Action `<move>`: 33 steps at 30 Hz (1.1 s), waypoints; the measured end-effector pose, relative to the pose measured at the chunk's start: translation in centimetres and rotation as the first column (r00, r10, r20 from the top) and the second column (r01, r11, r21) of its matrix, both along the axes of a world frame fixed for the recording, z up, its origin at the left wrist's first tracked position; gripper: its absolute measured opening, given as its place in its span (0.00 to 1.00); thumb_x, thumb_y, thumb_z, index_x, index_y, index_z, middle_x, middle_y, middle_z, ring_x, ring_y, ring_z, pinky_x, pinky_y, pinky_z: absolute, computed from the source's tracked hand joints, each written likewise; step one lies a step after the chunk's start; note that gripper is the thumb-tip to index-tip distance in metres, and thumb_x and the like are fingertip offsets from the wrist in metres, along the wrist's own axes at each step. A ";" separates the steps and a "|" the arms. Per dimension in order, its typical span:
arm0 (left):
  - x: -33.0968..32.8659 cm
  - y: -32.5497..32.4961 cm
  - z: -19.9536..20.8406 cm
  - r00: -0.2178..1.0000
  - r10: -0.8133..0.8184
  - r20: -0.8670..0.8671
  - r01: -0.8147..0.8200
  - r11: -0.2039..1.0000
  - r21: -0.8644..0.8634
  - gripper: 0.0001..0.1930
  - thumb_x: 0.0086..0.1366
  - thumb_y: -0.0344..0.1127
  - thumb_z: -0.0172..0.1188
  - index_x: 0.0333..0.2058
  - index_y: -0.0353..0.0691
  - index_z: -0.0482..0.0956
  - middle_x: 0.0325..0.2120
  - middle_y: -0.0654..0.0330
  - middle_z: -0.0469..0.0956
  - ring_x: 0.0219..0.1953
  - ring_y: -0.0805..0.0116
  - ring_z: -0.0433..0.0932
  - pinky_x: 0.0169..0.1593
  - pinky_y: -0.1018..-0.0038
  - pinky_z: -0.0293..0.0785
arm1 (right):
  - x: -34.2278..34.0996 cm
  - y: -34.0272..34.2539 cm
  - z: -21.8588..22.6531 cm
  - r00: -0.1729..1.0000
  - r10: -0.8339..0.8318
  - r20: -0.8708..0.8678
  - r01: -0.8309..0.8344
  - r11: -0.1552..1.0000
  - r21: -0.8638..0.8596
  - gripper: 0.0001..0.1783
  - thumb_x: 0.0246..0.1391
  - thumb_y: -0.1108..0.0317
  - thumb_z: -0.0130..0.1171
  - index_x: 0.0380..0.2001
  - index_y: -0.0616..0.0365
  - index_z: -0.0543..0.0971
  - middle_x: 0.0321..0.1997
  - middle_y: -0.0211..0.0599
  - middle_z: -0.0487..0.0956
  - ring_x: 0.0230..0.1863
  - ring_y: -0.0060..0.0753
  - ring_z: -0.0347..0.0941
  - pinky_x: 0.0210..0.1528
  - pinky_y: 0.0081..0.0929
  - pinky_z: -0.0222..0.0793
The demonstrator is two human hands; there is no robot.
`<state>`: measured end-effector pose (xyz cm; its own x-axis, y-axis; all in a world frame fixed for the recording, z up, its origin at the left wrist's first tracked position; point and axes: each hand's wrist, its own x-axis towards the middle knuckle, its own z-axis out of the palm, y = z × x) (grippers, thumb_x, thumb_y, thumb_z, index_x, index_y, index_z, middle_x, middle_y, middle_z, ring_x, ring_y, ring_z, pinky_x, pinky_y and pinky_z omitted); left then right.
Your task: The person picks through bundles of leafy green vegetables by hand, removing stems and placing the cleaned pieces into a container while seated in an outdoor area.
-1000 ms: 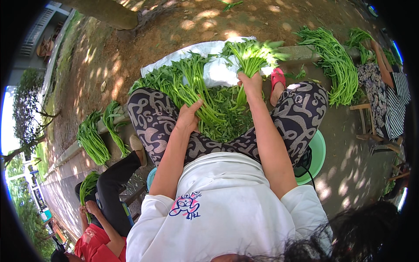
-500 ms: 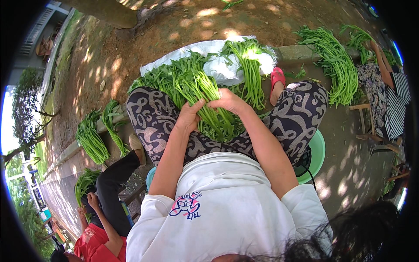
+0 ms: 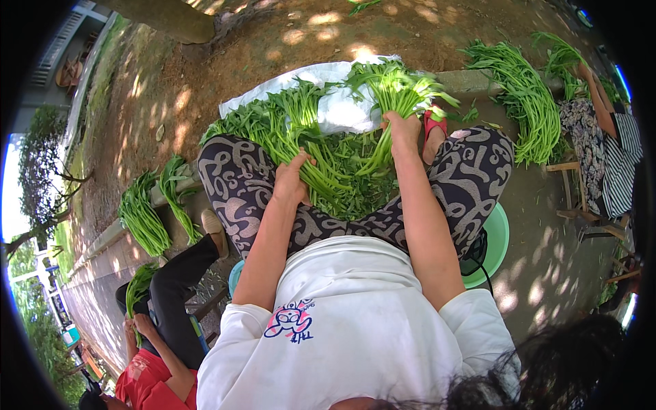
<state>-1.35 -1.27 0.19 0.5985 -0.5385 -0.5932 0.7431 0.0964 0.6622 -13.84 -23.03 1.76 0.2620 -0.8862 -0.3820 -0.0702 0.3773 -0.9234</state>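
Note:
A bunch of long-stemmed leafy greens [image 3: 324,179] slants between my knees, its leaves toward the upper left. My left hand [image 3: 292,179] is closed round its stems from the left side. Further right, my right hand [image 3: 403,131] is closed on a second bunch of greens [image 3: 398,87], gripping its stems above my right thigh. Part of that bunch fans out over a white sack [image 3: 345,113]. Loose trimmed leaves [image 3: 365,195] lie heaped between my legs, below and between the two hands.
More greens [image 3: 519,102] rest along the low curb [image 3: 458,83] at the right, others [image 3: 145,219] at the left. A green basin [image 3: 499,236] stands by my right thigh. Co-workers sit either side, the left one in a red shirt [image 3: 154,379]. A tree trunk [image 3: 164,19] rises at upper left.
My right hand has left the middle bunch, moved right and taken hold of the other bunch. My left hand stays on its stems, slightly lower. The left co-worker's greens have shifted.

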 end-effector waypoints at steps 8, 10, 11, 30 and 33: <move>0.4 -0.1 -1.0 0.993 -0.122 0.000 0.121 0.989 -0.087 0.12 0.64 0.29 0.56 0.45 0.35 0.71 0.38 0.55 0.76 0.38 0.61 0.78 0.43 0.63 0.76 | 1.0 3.7 -1.5 0.742 0.666 0.084 -0.666 0.745 -0.029 0.15 0.42 0.65 0.66 0.32 0.63 0.80 0.27 0.33 0.77 0.27 0.24 0.71 0.33 0.23 0.67; 0.1 -0.3 -0.8 0.992 -0.128 0.016 0.129 0.987 -0.093 0.12 0.64 0.29 0.55 0.46 0.35 0.70 0.39 0.55 0.77 0.39 0.61 0.78 0.44 0.63 0.77 | 1.2 4.8 -1.9 0.631 0.753 0.185 -0.757 0.651 -0.066 0.13 0.43 0.65 0.66 0.31 0.62 0.78 0.27 0.31 0.77 0.28 0.23 0.72 0.35 0.22 0.67; 0.0 -0.4 -0.7 0.990 -0.138 0.029 0.140 0.986 -0.093 0.12 0.64 0.29 0.55 0.46 0.35 0.70 0.40 0.54 0.77 0.39 0.61 0.78 0.44 0.63 0.77 | 1.2 5.0 -2.1 0.614 0.758 0.220 -0.771 0.636 -0.042 0.13 0.43 0.66 0.66 0.31 0.62 0.78 0.28 0.31 0.77 0.28 0.23 0.72 0.35 0.22 0.67; -1.0 -0.4 0.7 0.947 -0.297 0.124 0.298 0.955 0.018 0.17 0.61 0.28 0.58 0.48 0.37 0.68 0.41 0.56 0.75 0.41 0.62 0.75 0.46 0.62 0.73 | 1.4 6.1 -2.3 0.401 0.867 0.295 -0.862 0.466 -0.197 0.15 0.44 0.75 0.64 0.40 0.60 0.79 0.35 0.28 0.80 0.37 0.20 0.72 0.42 0.22 0.67; -0.6 -0.2 0.7 0.936 -0.326 0.133 0.323 0.945 0.048 0.17 0.60 0.28 0.58 0.48 0.37 0.69 0.41 0.56 0.75 0.41 0.62 0.75 0.46 0.62 0.73 | 1.3 5.8 -1.9 0.456 0.830 0.321 -0.856 0.507 -0.096 0.13 0.46 0.72 0.63 0.38 0.62 0.79 0.34 0.29 0.80 0.35 0.21 0.73 0.41 0.22 0.67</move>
